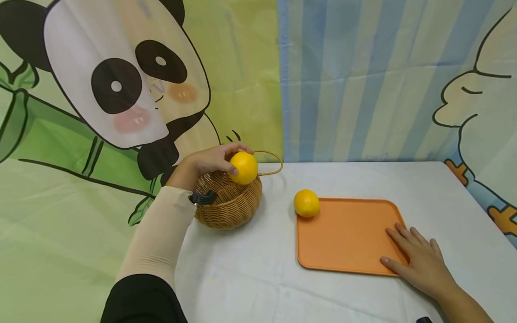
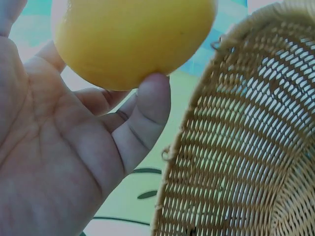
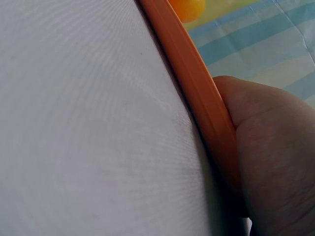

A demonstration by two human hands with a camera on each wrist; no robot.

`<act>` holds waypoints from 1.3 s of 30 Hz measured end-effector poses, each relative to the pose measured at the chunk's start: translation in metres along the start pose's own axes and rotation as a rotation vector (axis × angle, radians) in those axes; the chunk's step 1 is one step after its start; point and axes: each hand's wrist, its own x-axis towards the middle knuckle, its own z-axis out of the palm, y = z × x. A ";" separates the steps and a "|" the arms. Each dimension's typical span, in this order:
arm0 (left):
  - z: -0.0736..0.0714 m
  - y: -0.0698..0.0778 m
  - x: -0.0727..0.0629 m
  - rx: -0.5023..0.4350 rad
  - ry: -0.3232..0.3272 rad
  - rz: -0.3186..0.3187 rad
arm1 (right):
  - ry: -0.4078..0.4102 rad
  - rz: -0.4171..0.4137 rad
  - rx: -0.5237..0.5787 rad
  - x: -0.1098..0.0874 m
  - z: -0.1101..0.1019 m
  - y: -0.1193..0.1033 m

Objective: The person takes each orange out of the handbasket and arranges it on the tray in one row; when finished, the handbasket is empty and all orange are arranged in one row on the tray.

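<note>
My left hand grips an orange between thumb and fingers, over the right part of the wicker basket's rim. In the left wrist view, the thumb presses on the underside of the orange, and the basket wall stands right beside the hand. A second orange sits at the far left corner of the orange tray. My right hand rests with spread fingers on the tray's right edge. The right wrist view shows part of this hand against the tray's rim.
A white cloth covers the table. The basket's thin looped handle sticks out to its right. Behind the table hangs a printed curtain with a panda and blue stripes.
</note>
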 end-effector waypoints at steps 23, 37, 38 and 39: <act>0.031 0.013 0.035 -0.053 -0.039 0.128 | 0.003 0.003 0.001 0.001 0.001 0.001; 0.069 0.018 0.078 -0.111 -0.088 0.159 | -0.018 0.024 0.003 0.002 0.000 0.000; 0.072 0.017 0.082 -0.108 -0.094 0.163 | -0.019 0.026 0.002 0.002 0.000 -0.001; 0.075 0.017 0.086 -0.111 -0.102 0.167 | -0.020 0.027 0.003 0.002 0.000 -0.001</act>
